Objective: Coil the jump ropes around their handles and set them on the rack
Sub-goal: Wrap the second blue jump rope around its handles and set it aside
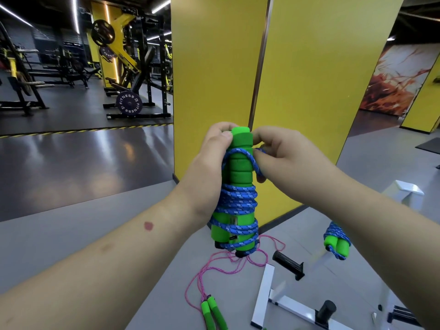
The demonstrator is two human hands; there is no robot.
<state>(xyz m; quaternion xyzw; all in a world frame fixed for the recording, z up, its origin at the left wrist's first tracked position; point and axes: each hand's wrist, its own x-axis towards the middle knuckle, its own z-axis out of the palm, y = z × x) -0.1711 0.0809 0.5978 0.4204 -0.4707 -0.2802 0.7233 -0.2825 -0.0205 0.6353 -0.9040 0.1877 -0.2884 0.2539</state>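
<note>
Left hand point(210, 160) grips the green handles point(239, 163) mid-frame while the right hand point(281, 153) pinches the blue rope point(238, 198), tucking the last loop, I'd guess. One coiled rope point(335, 239) sits on the white rack point(263, 294) lower right; the pink rope point(214, 270) lies uncoiled at the bottom.

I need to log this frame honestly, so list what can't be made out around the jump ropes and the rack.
- Head view: the loose end of the blue rope is hidden behind the right hand.
- The far side of the green handles is covered by the left hand.
- The white rack is cut off by the bottom edge and the right forearm.
- The second blue coiled rope: its support is unclear.
</note>
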